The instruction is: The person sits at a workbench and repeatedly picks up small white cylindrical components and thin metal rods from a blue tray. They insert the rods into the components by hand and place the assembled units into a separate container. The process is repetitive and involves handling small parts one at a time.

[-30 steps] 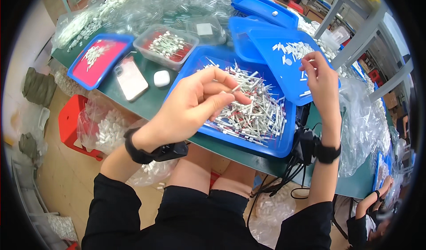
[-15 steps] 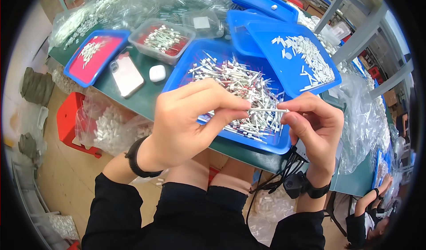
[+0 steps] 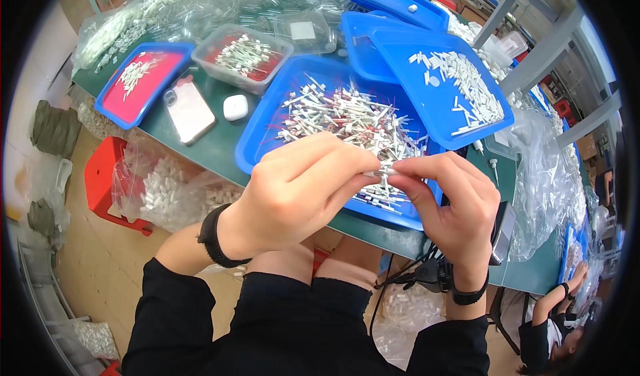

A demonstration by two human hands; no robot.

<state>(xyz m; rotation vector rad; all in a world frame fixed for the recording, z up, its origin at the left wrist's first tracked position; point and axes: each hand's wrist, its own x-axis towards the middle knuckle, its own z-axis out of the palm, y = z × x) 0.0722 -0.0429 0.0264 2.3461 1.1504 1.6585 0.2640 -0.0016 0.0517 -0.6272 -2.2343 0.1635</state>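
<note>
Head view: your green desk [image 3: 530, 279] spans the scene, with clear plastic film [image 3: 537, 196] along its right side. Below its left edge stands a red stool [image 3: 103, 176], and beside it a clear bag [image 3: 163, 189] of short white pieces. Directly before you lies the blue tray [image 3: 247, 148], bearing a loose heap of white sticks [image 3: 333, 113], with red parts showing among them. A second tray [image 3: 427, 109], also blue, overlaps its upper right side and carries short white tubes [image 3: 477, 93], most of them gathered toward the right. At the left, a pink tray [image 3: 143, 99], rimmed in blue, bears a small white pile [image 3: 135, 76]. Between the pink tray and the blue tray sits a clear tub [image 3: 250, 86] of further sticks. Your left hand [image 3: 307, 189] and right hand [image 3: 447, 196] come close together above the near part of the blue tray. The fingers of each are closed in a pinch, thumb against fingertips, on a single white stick [image 3: 382, 173]. A phone [image 3: 190, 113] lies near the tub, with a small white case [image 3: 235, 107] to its right. Smallest of all, the held stick lies between your two pinches, over the heap, partly hidden by the fingertips.
</note>
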